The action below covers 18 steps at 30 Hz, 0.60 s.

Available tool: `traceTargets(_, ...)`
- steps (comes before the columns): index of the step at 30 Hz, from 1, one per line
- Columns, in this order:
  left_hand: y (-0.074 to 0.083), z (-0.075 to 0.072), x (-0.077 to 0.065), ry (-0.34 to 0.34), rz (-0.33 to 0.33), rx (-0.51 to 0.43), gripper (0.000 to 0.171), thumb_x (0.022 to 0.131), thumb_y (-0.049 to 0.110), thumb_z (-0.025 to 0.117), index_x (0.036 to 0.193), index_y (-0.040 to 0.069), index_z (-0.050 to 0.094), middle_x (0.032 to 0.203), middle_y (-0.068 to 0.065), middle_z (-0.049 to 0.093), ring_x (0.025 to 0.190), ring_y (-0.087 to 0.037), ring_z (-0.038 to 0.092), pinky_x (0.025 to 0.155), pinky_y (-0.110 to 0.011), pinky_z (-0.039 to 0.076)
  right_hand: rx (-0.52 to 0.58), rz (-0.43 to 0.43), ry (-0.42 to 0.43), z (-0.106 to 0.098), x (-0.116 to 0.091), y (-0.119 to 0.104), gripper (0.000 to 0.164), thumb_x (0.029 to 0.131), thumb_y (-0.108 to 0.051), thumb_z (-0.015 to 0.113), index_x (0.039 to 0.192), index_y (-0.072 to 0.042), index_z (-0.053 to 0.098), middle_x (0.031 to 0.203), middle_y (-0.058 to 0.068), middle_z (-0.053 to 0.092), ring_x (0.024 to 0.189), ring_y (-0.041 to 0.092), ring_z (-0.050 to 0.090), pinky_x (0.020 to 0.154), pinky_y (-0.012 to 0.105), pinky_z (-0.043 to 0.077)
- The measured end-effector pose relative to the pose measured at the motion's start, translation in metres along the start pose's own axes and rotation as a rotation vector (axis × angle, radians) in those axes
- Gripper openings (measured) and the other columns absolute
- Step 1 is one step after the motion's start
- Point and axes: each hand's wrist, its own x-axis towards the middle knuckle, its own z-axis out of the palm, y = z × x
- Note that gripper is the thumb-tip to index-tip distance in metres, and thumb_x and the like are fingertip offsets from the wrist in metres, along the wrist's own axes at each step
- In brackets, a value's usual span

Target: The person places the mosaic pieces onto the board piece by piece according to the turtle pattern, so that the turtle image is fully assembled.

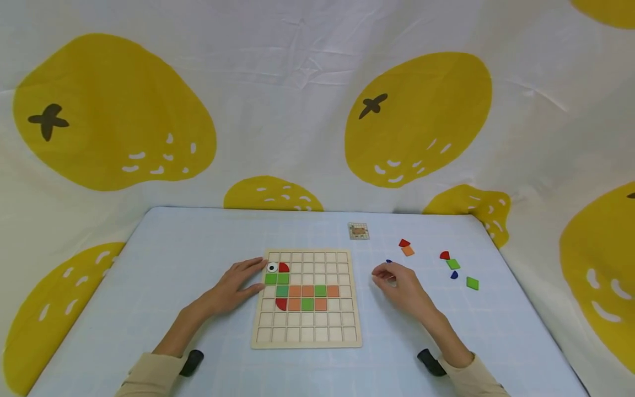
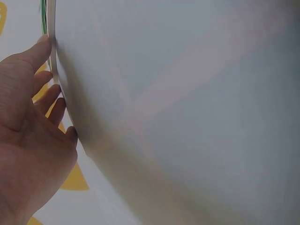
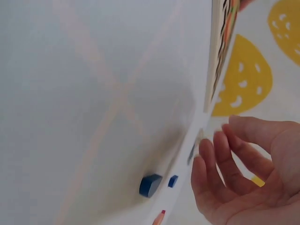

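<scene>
A wooden grid board (image 1: 307,337) lies mid-table, with an eye piece (image 1: 272,268), red rounded pieces (image 1: 283,268), green squares (image 1: 307,304) and orange squares (image 1: 295,291) set in its cells. My left hand (image 1: 233,286) rests at the board's left edge, thumb and fingers extended and fingertips right at the rim. To the right of the board, my right hand (image 1: 399,284) hovers with loosely bent fingers; in the right wrist view no piece shows between them. A small blue piece (image 1: 389,261) peeks out just beyond its fingers, partly hidden by the hand.
Loose pieces lie at the right: a red one (image 1: 404,242) beside an orange square (image 1: 408,251), another red piece (image 1: 444,255), green squares (image 1: 472,283) and a blue piece (image 1: 454,274). A small pattern card (image 1: 359,231) lies behind the board. Patterned cloth (image 1: 297,110) hangs beyond the table.
</scene>
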Motion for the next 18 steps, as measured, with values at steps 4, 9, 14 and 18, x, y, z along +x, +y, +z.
traceTargets(4, 0.001, -0.001, -0.001, -0.001, -0.006, -0.002, 0.061, 0.103, 0.029, 0.065, 0.156, 0.007, 0.045, 0.160, -0.019, 0.039, 0.144, -0.044, 0.034, 0.113, -0.067, 0.032, -0.021, 0.019, 0.021, -0.010, -0.003, 0.009, 0.014, 0.095, -0.006, 0.074, 0.108, -0.003, 0.073, 0.098, 0.003, 0.070, 0.091, 0.019, 0.063, 0.086, 0.035, 0.058)
traceTargets(9, 0.003, -0.002, -0.002, -0.003, -0.017, -0.003, 0.061, 0.103, 0.029, 0.066, 0.156, 0.007, 0.045, 0.160, -0.018, 0.039, 0.144, -0.043, 0.034, 0.113, -0.066, 0.032, -0.053, 0.071, 0.043, -0.023, -0.006, 0.022, 0.015, 0.097, -0.010, 0.073, 0.110, -0.004, 0.073, 0.100, 0.004, 0.071, 0.093, 0.021, 0.064, 0.088, 0.041, 0.058)
traceTargets(14, 0.002, -0.001, -0.001, 0.001, -0.025, 0.002, 0.061, 0.103, 0.031, 0.065, 0.156, 0.009, 0.045, 0.161, -0.017, 0.039, 0.145, -0.042, 0.034, 0.113, -0.065, 0.032, -0.067, 0.077, 0.088, -0.037, -0.011, 0.036, 0.015, 0.098, -0.011, 0.071, 0.111, -0.005, 0.073, 0.101, 0.005, 0.072, 0.095, 0.023, 0.066, 0.089, 0.044, 0.059)
traceTargets(18, 0.001, 0.001, -0.001, 0.004, -0.016, 0.000, 0.061, 0.103, 0.031, 0.065, 0.156, 0.009, 0.045, 0.161, -0.017, 0.039, 0.145, -0.042, 0.034, 0.113, -0.065, 0.033, -0.081, 0.096, 0.117, -0.049, -0.015, 0.046, 0.016, 0.098, -0.012, 0.071, 0.112, -0.004, 0.073, 0.102, 0.008, 0.072, 0.097, 0.026, 0.067, 0.088, 0.045, 0.059)
